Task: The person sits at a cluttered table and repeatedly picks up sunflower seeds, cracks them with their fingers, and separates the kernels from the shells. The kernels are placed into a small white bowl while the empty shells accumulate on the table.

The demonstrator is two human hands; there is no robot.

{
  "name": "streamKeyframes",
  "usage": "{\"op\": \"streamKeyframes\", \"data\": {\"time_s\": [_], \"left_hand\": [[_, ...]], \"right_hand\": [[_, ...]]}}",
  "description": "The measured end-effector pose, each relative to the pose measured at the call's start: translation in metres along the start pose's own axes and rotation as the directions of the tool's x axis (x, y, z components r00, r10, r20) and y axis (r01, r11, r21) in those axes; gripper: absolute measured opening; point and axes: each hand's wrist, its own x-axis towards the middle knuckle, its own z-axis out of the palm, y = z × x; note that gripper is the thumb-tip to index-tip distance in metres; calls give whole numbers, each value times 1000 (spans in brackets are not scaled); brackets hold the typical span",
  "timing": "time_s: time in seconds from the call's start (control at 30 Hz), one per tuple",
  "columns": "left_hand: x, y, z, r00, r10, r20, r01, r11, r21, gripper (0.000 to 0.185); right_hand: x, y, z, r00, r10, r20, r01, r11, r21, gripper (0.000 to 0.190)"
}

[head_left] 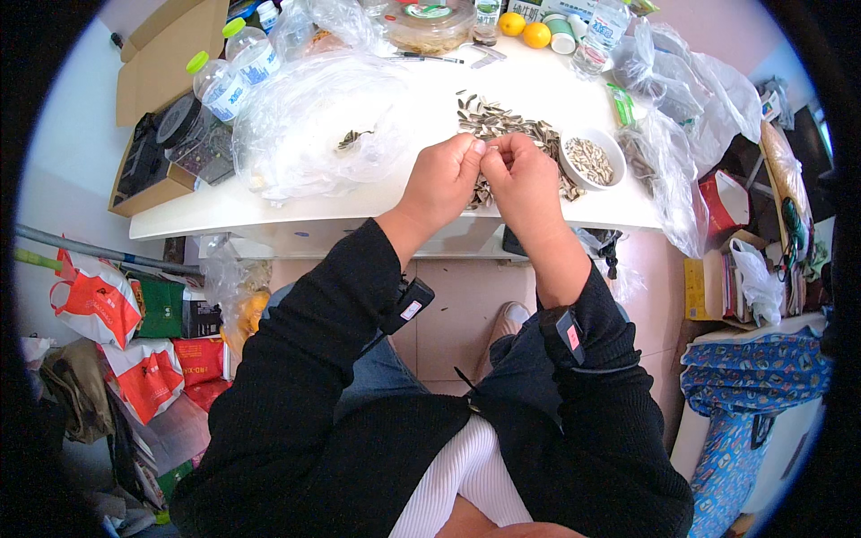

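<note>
My left hand (pixel 440 175) and my right hand (pixel 523 176) meet fingertip to fingertip over a pile of striped sunflower seeds (pixel 498 120) on the white table (pixel 195 214). Thumbs and forefingers pinch together around something small and pale, perhaps a seed; the fingers mostly hide it. Just right of my right hand, a white bowl (pixel 620 161) holds shelled-looking pale kernels (pixel 588 161). To the left lies a spread clear plastic bag (pixel 296 128) with a small heap of dark seed shells (pixel 353 139) on it.
Two bottles with green caps (pixel 222 87) stand at the back left beside an open cardboard box (pixel 158 181). Along the back are a clear round food container (pixel 430 30), pens (pixel 430 59), two oranges (pixel 536 35) and a paper cup (pixel 562 40). Crumpled plastic bags (pixel 672 148) hang over the right edge.
</note>
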Motion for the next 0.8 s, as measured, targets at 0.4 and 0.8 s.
{"op": "streamKeyframes", "data": {"time_s": [0.4, 0.8], "left_hand": [[1, -1, 0, 999, 15, -38, -12, 998, 65, 23], [9, -20, -7, 967, -195, -162, 225, 955, 192, 35]], "right_hand": [[1, 4, 1, 997, 77, -1, -77, 995, 66, 18], [36, 47, -78, 936, -23, -352, -118, 920, -374, 18]]}}
